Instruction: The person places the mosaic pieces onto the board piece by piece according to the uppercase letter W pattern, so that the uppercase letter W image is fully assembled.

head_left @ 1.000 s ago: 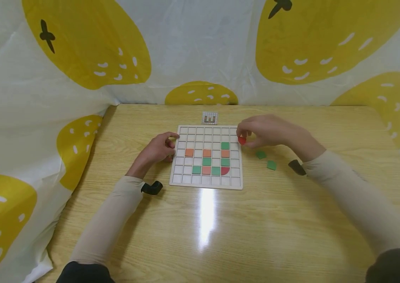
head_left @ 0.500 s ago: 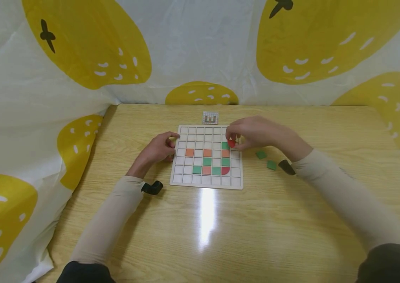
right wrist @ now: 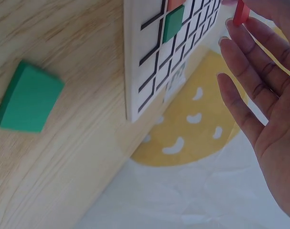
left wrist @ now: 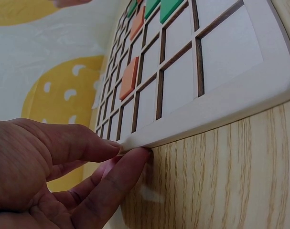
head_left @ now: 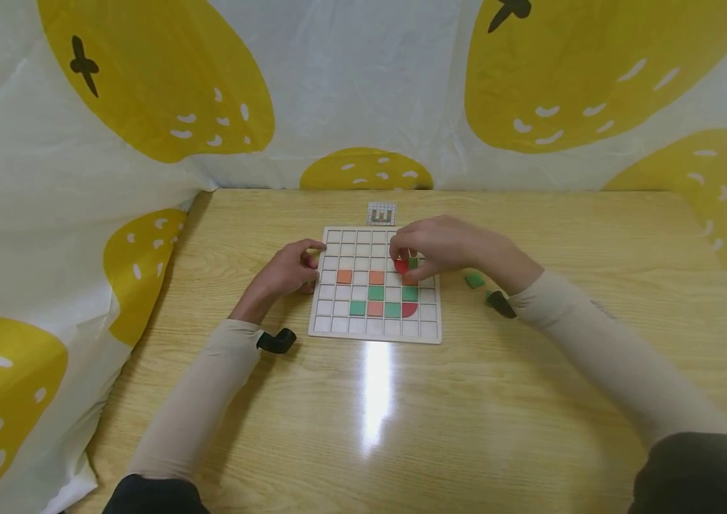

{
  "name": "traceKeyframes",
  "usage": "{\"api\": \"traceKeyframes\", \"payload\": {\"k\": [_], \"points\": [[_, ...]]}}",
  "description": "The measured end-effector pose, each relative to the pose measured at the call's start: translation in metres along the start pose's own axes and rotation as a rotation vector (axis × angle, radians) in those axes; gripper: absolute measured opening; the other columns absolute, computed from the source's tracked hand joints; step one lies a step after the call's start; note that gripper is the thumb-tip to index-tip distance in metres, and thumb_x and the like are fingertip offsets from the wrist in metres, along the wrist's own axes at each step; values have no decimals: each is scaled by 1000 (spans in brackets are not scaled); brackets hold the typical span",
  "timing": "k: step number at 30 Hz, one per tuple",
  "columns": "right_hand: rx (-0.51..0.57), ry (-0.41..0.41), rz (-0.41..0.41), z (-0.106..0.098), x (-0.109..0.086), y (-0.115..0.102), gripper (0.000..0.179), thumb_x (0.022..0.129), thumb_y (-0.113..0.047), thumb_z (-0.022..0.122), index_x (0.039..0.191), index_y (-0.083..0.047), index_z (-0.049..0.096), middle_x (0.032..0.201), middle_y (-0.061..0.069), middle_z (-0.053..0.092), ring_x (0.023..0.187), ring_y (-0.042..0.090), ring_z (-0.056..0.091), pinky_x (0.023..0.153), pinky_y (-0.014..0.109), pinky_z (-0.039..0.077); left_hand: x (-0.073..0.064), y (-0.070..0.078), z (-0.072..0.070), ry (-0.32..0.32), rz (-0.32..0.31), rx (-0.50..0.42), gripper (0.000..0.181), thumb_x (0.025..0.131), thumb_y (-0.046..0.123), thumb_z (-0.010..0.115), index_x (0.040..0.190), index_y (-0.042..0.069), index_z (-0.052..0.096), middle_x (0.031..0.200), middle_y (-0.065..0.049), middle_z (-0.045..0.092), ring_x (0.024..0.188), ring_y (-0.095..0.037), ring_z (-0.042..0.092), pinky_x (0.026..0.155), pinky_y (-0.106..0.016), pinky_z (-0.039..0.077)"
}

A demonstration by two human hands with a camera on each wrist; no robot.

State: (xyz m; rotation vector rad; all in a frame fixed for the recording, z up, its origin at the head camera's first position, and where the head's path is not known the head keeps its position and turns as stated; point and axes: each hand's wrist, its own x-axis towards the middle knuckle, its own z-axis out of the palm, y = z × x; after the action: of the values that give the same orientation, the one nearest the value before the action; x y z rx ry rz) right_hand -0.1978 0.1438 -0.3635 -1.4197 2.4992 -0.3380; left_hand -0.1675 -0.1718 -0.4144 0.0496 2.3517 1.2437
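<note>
My right hand (head_left: 443, 243) pinches a red tile (head_left: 401, 265) with a rounded side between thumb and fingers, over the right part of the white grid board (head_left: 351, 337). In the right wrist view the red tile (right wrist: 241, 13) shows near the top edge, at the fingertips. At the board's left edge, my left hand (head_left: 286, 268) grips the rim with its thumb and fingertip, as the left wrist view also shows. Orange tiles (head_left: 344, 276), green tiles (head_left: 375, 293) and a red rounded tile (head_left: 409, 310) lie in the board's cells. The right hand partly covers the upper right cells.
A small card (head_left: 381, 213) with a printed grid pattern lies behind the board. Right of the board, a loose green tile (head_left: 474, 279) lies on the wooden table (head_left: 273, 428); another is partly hidden by the black wrist mount (head_left: 501, 305). A patterned cloth (head_left: 363, 86) hangs behind.
My right hand has moved left with the red tile, from beside the board's right edge to over its right-hand columns. The left hand has stayed at the left edge.
</note>
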Motion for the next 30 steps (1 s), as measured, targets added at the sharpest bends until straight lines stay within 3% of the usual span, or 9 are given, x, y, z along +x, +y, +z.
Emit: {"api": "traceKeyframes", "payload": {"k": [10, 23, 30], "points": [[5, -30, -47, 4, 16, -10, 18, 88, -26, 76, 101, -20, 65, 96, -5, 67, 93, 16, 65, 72, 32, 51, 2, -1, 1, 3, -5, 14, 57, 96, -8, 59, 148, 12, 48, 106, -15, 51, 77, -23, 54, 68, -31, 59], [-5, -99, -55, 11, 40, -25, 23, 91, -29, 74, 110, -20, 66, 99, -5, 66, 92, 13, 58, 75, 32, 50, 0, 0, 0, 10, -10, 18, 57, 96, -6, 59, 149, 13, 48, 106, -14, 53, 77, -24, 55, 66, -31, 57], [7, -89, -97, 21, 54, -34, 25, 90, -34, 76, 107, -19, 66, 94, -5, 64, 84, 12, 56, 71, 30, 48, 0, 2, 0, 10, 7, 13, 56, 95, -7, 59, 146, 11, 49, 103, -14, 52, 74, -23, 54, 66, -31, 58]]}}
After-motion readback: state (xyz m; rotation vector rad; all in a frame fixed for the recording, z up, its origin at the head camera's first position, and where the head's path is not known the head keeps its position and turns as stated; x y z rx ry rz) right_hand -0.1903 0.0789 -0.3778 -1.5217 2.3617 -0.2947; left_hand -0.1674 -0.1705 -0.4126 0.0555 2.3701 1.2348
